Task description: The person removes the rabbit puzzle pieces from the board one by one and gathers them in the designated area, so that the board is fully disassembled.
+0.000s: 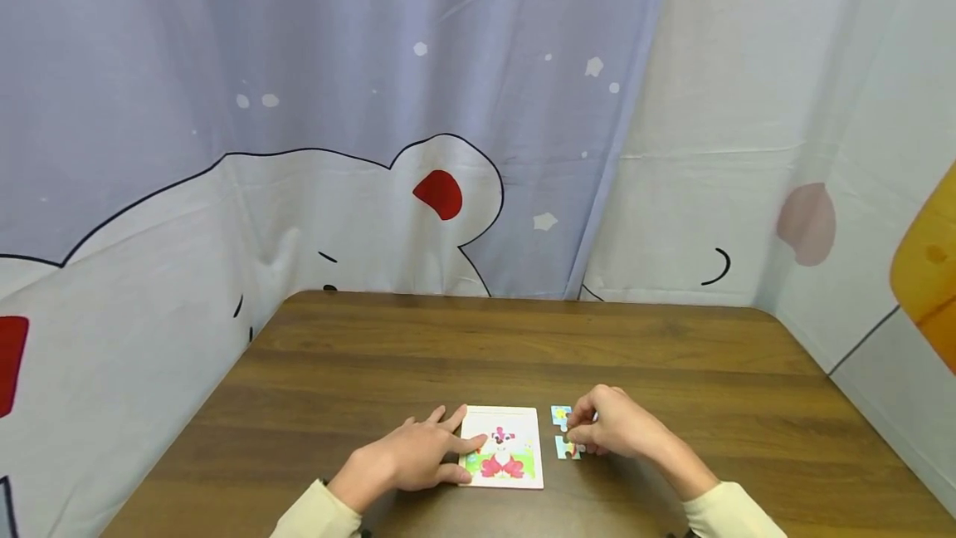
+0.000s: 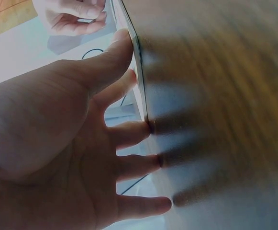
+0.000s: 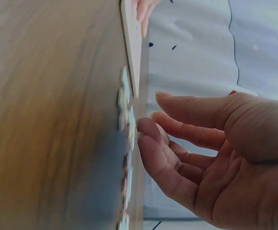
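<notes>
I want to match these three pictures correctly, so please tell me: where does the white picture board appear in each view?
Head: the white picture board lies low, near the middle, its printed face visible.
Left wrist: only a narrow, nearly edge-on strip, upper part, around the centre line.
Right wrist: nearly edge-on, at the top, near the middle.
Shared landmark: the left hand, beside or over the board in all three views.

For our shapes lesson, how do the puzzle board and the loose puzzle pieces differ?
The puzzle board is large; the loose puzzle pieces are small. The board has straight sides, the pieces knobbed edges. The left hand touches the board; the right hand is by the pieces. Both lie on the table.
</notes>
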A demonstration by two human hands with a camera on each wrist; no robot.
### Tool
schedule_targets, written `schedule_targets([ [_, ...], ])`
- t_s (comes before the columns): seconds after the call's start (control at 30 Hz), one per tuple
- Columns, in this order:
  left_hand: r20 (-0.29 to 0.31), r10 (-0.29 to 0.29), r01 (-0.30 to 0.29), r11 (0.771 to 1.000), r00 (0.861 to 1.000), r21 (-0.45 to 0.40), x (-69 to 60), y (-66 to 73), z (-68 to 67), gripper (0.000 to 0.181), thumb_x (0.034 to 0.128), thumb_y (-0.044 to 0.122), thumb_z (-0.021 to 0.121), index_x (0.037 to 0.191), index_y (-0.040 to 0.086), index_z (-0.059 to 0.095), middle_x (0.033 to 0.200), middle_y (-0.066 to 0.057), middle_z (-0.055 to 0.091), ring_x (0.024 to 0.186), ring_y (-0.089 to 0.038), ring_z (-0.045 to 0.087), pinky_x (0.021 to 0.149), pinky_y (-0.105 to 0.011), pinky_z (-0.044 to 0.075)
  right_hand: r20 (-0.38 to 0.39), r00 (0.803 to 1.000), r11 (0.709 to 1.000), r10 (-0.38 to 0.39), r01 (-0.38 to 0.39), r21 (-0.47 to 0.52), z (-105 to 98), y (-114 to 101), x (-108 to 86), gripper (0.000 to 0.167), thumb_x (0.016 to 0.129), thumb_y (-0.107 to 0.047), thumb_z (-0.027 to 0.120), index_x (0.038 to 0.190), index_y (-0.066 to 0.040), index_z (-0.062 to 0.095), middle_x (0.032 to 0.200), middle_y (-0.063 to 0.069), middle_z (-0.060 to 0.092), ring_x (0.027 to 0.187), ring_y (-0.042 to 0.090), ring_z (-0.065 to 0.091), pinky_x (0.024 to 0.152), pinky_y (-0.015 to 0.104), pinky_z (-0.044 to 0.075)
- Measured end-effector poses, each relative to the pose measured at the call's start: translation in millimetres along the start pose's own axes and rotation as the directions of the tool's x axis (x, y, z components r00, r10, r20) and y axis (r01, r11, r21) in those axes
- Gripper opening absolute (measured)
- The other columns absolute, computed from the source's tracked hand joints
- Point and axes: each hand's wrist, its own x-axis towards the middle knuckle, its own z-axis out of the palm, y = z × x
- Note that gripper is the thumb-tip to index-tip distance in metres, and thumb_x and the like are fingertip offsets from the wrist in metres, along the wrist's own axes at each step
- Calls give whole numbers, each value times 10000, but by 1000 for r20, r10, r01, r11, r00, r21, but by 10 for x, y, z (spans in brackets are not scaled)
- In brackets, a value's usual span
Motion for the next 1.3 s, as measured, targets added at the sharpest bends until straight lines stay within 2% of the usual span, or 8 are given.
schedule_targets([
  [0.27, 7, -6, 6, 1000, 1000, -10, 6, -6, 3, 577, 927, 505, 635, 1477, 400, 496, 1617, -133, 287, 1417, -461, 329, 998, -703, 359, 11, 998, 995, -66, 67, -69, 99, -210, 145, 45, 824, -21, 754, 863, -8, 738, 624, -55, 624, 501, 90, 590, 499, 235, 482],
  [0.37, 6, -8, 8, 1000, 1000, -5, 10, -13, 4, 572, 928, 512, 630, 1474, 406, 497, 1614, -134, 293, 1413, -463, 334, 996, -701, 363, 27, 998, 996, -61, 63, -62, 167, -318, 225, 66, 821, -4, 757, 879, -8, 726, 638, -39, 634, 515, 97, 604, 491, 246, 485],
  [0.47, 0, -6, 6, 1000, 1000, 2, 14, -15, -4, 568, 928, 512, 630, 1471, 405, 503, 1610, -140, 300, 1407, -469, 340, 991, -701, 369, 44, 998, 997, -41, 44, -70, 258, -413, 314, 117, 814, 2, 775, 919, 13, 723, 722, -9, 666, 541, 117, 631, 472, 263, 494],
  [0.67, -10, -2, 2, 1000, 1000, 2, 13, -10, -12, 572, 919, 503, 642, 1466, 393, 514, 1602, -158, 309, 1401, -486, 340, 983, -714, 364, 65, 998, 989, 1, 9, -147, 452, -518, 450, 333, 747, -46, 842, 1053, 24, 731, 919, 39, 703, 787, 157, 650, 687, 310, 538],
  [0.9, -14, 0, 0, 1000, 1000, -4, 0, -7, 10, 569, 915, 504, 644, 1460, 398, 520, 1594, -158, 324, 1395, -488, 348, 983, -709, 369, 77, 996, 982, 50, -34, -188, 580, -579, 492, 453, 735, -75, 857, 1147, 17, 694, 987, 46, 686, 952, 232, 619, 834, 428, 529],
  [1.07, -18, 12, -11, 1000, 1000, 18, 13, -8, 11, 569, 918, 513, 634, 1462, 393, 517, 1588, -167, 330, 1385, -492, 362, 998, -696, 366, 68, 997, 975, 49, -33, -218, 611, -569, 489, 464, 709, -69, 857, 1131, 26, 691, 980, 61, 658, 980, 260, 607, 865, 437, 513],
  [1.3, -56, 51, -46, 995, 997, 87, 12, 22, 12, 565, 908, 508, 636, 1442, 344, 556, 1537, -224, 389, 1314, -509, 449, 1015, -650, 390, 82, 996, 972, 45, -25, -233, 647, -573, 481, 364, 700, -49, 841, 1036, 10, 712, 980, 54, 608, 973, 257, 584, 886, 436, 504],
])
